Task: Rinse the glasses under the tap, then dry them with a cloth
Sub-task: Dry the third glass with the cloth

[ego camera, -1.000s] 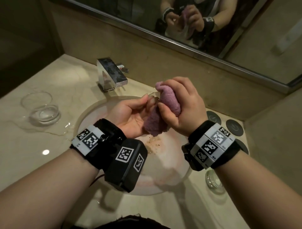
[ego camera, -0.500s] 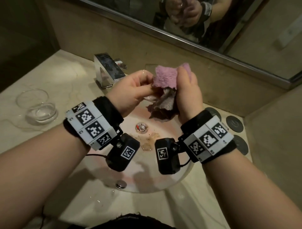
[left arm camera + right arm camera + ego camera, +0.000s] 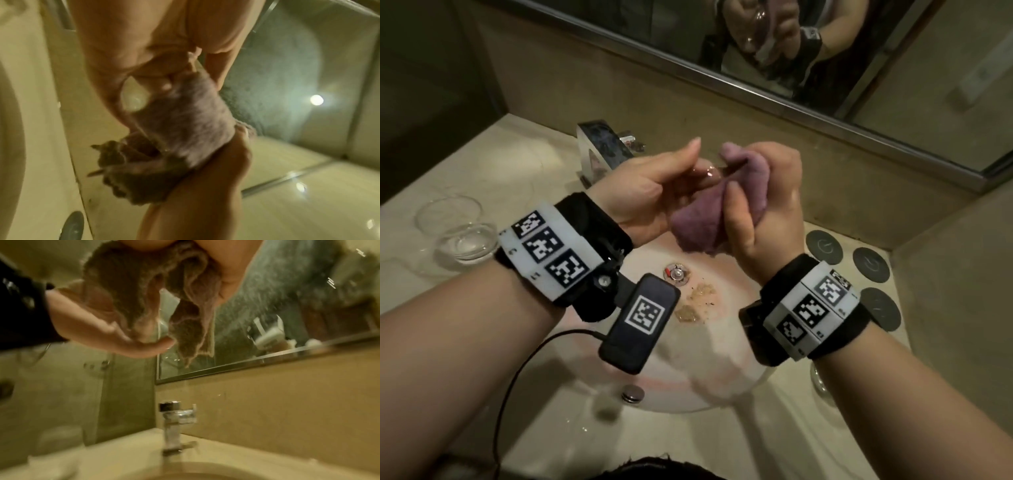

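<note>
Above the basin (image 3: 722, 346), my left hand (image 3: 688, 168) holds a small clear glass (image 3: 709, 171) by its fingers, the thumb raised. Most of the glass is hidden by the hands and the cloth. My right hand (image 3: 746, 178) grips a bunched purple cloth (image 3: 702, 222) pressed against the glass. In the left wrist view the glass (image 3: 133, 99) shows as a pale rounded shape against the cloth (image 3: 185, 123). The right wrist view shows the cloth (image 3: 144, 288) hanging in folds over my left hand's palm (image 3: 96, 324).
The chrome tap (image 3: 602, 150) stands at the back left of the basin, with no water running. A clear glass dish (image 3: 458, 229) sits on the left counter. Another glass (image 3: 820, 380) stands by my right forearm. Dark round coasters (image 3: 869, 263) lie at the right. Mirror behind.
My right hand has twisted, and the cloth that was spread up high half a second ago is now bunched lower in the fist. My left thumb has lifted.
</note>
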Action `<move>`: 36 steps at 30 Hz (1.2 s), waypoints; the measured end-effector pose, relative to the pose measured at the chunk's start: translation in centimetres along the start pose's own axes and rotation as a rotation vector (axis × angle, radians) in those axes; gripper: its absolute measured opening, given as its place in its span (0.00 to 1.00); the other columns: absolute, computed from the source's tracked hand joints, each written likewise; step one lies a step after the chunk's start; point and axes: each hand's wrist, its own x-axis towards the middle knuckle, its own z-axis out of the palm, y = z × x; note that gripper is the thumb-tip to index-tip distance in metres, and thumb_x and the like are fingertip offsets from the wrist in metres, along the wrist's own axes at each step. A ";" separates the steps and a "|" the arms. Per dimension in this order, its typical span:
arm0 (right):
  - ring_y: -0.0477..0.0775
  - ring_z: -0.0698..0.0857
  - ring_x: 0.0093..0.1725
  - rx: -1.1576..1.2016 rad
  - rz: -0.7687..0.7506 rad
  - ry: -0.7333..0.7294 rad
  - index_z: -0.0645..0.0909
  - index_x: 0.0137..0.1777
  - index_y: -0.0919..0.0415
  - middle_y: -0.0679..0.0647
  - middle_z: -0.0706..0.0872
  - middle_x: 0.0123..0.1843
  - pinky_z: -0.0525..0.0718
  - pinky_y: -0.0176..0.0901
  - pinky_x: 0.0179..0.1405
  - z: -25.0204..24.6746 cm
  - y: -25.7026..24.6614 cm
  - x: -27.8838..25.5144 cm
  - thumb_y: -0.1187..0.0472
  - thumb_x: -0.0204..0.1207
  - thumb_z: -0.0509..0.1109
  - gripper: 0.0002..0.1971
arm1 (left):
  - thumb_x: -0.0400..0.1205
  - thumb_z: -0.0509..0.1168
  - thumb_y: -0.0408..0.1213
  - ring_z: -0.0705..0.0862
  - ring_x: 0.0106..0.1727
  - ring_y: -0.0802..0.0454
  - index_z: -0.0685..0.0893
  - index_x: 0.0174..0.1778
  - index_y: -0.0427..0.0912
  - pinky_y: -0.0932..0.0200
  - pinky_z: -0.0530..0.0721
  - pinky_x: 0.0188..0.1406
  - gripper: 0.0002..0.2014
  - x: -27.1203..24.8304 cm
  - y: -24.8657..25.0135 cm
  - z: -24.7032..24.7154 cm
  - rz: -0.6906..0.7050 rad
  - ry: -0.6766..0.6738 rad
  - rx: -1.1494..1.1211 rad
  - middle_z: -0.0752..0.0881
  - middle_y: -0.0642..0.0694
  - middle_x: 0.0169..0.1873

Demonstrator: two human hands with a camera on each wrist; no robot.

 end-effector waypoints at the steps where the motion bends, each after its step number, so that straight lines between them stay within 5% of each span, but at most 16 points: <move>1: 0.59 0.80 0.59 0.080 0.139 0.033 0.70 0.55 0.49 0.64 0.77 0.59 0.81 0.57 0.58 0.4 -0.5 0.0 0.51 0.77 0.59 0.09 | 0.78 0.60 0.45 0.82 0.35 0.54 0.82 0.37 0.37 0.61 0.82 0.39 0.14 -0.1 -0.1 0.3 0.056 0.021 0.068 0.84 0.46 0.32; 3: 0.56 0.81 0.61 0.322 0.536 0.084 0.71 0.55 0.49 0.61 0.78 0.60 0.81 0.56 0.62 0.8 -1.0 0.5 0.48 0.80 0.56 0.09 | 0.82 0.59 0.39 0.81 0.31 0.58 0.78 0.36 0.38 0.64 0.79 0.35 0.11 -0.1 -0.4 0.9 0.188 0.083 0.265 0.83 0.51 0.27; 5: 0.61 0.81 0.63 0.576 0.925 0.018 0.72 0.64 0.63 0.64 0.79 0.65 0.81 0.61 0.64 0.7 -0.7 1.2 0.43 0.77 0.57 0.26 | 0.84 0.57 0.33 0.82 0.31 0.64 0.78 0.36 0.41 0.67 0.80 0.38 0.11 0.0 -0.8 0.8 0.266 0.075 0.471 0.85 0.56 0.25; 6: 0.64 0.82 0.63 0.601 0.991 -0.027 0.71 0.65 0.69 0.68 0.79 0.64 0.81 0.66 0.63 0.5 -0.6 1.3 0.42 0.74 0.57 0.31 | 0.84 0.59 0.33 0.84 0.33 0.65 0.78 0.37 0.41 0.68 0.80 0.40 0.10 0.0 -1.0 0.6 0.256 0.042 0.537 0.86 0.57 0.27; 8: 0.57 0.84 0.57 0.516 0.920 -0.033 0.71 0.62 0.73 0.72 0.79 0.56 0.83 0.65 0.59 0.3 -0.3 1.2 0.45 0.78 0.56 0.28 | 0.79 0.61 0.36 0.84 0.37 0.61 0.79 0.40 0.36 0.66 0.81 0.43 0.07 -0.2 -1.2 -0.2 0.199 0.005 0.529 0.86 0.53 0.33; 11: 0.38 0.80 0.53 0.215 0.556 0.018 0.74 0.58 0.59 0.56 0.78 0.54 0.82 0.39 0.55 0.1 -0.6 0.7 0.51 0.82 0.55 0.14 | 0.78 0.64 0.40 0.81 0.44 0.51 0.78 0.56 0.25 0.57 0.80 0.52 0.20 -0.6 -1.0 -0.9 0.045 0.023 0.351 0.82 0.40 0.44; 14: 0.54 0.79 0.60 0.005 0.144 -0.042 0.71 0.57 0.47 0.60 0.77 0.59 0.78 0.46 0.60 -0.3 -0.1 0.0 0.50 0.75 0.60 0.12 | 0.79 0.55 0.54 0.86 0.38 0.54 0.81 0.47 0.39 0.56 0.84 0.46 0.20 -0.9 -0.6 -0.8 -0.105 0.020 0.068 0.87 0.48 0.35; 17: 0.62 0.77 0.59 -0.095 -0.070 -0.080 0.71 0.59 0.50 0.64 0.78 0.57 0.78 0.51 0.58 -0.2 0.5 -1.0 0.50 0.72 0.65 0.16 | 0.84 0.54 0.50 0.82 0.28 0.59 0.82 0.36 0.43 0.67 0.83 0.29 0.20 -0.8 -0.4 -0.3 -0.060 0.074 -0.025 0.84 0.51 0.24; 19: 0.61 0.78 0.60 -0.026 0.008 -0.052 0.71 0.58 0.48 0.63 0.77 0.59 0.78 0.51 0.59 0.1 -0.1 -1.0 0.48 0.72 0.64 0.15 | 0.82 0.58 0.47 0.80 0.28 0.58 0.81 0.32 0.41 0.67 0.81 0.30 0.18 -0.9 -0.6 0.1 0.027 0.123 0.044 0.83 0.50 0.25; 22: 0.56 0.82 0.61 0.298 0.483 -0.064 0.69 0.57 0.43 0.58 0.78 0.62 0.83 0.55 0.60 0.4 -1.5 -0.3 0.44 0.74 0.63 0.13 | 0.78 0.61 0.47 0.77 0.28 0.55 0.76 0.34 0.38 0.65 0.76 0.30 0.16 -1.3 -0.4 0.0 0.160 0.075 0.256 0.79 0.50 0.25; 24: 0.59 0.85 0.60 0.650 0.865 -0.152 0.68 0.66 0.55 0.60 0.80 0.62 0.85 0.60 0.59 0.4 -1.4 0.2 0.42 0.75 0.65 0.25 | 0.80 0.62 0.46 0.78 0.27 0.58 0.74 0.33 0.38 0.68 0.78 0.30 0.16 -1.3 -0.1 -0.5 0.252 0.030 0.409 0.80 0.53 0.24; 26: 0.63 0.85 0.61 0.813 1.036 -0.191 0.66 0.73 0.63 0.65 0.80 0.66 0.84 0.62 0.59 0.4 -1.3 0.5 0.38 0.69 0.68 0.39 | 0.78 0.66 0.44 0.82 0.31 0.61 0.76 0.34 0.38 0.69 0.81 0.34 0.13 -1.4 0.0 -0.8 0.304 0.017 0.503 0.84 0.54 0.26; 29: 0.69 0.84 0.61 0.797 1.045 -0.134 0.66 0.74 0.65 0.70 0.79 0.65 0.84 0.69 0.56 1.3 -1.8 0.5 0.38 0.67 0.67 0.41 | 0.67 0.77 0.43 0.83 0.42 0.57 0.80 0.38 0.44 0.62 0.83 0.43 0.13 -1.3 -0.6 -1.0 0.355 0.159 0.306 0.84 0.49 0.39; 32: 0.70 0.85 0.56 0.788 1.019 -0.047 0.62 0.75 0.62 0.68 0.81 0.62 0.85 0.70 0.52 2.2 -2.0 0.2 0.38 0.70 0.68 0.40 | 0.54 0.83 0.53 0.80 0.64 0.46 0.74 0.56 0.46 0.45 0.84 0.58 0.38 -0.6 -1.5 -1.5 0.252 0.432 0.055 0.78 0.42 0.62; 34: 0.56 0.85 0.55 0.702 0.959 -0.003 0.62 0.74 0.60 0.57 0.80 0.59 0.87 0.57 0.53 2.5 -2.0 -0.1 0.40 0.77 0.64 0.33 | 0.60 0.77 0.62 0.81 0.65 0.40 0.72 0.70 0.41 0.46 0.85 0.57 0.46 -0.6 -1.8 -1.5 0.021 0.260 -0.042 0.77 0.35 0.69; 36: 0.54 0.81 0.63 0.588 0.863 -0.044 0.61 0.73 0.50 0.55 0.74 0.65 0.83 0.57 0.61 2.5 -2.0 -0.4 0.34 0.74 0.61 0.33 | 0.73 0.59 0.67 0.83 0.64 0.39 0.73 0.72 0.37 0.48 0.81 0.63 0.41 -1.1 -1.7 -1.0 -0.142 0.060 -0.074 0.80 0.32 0.67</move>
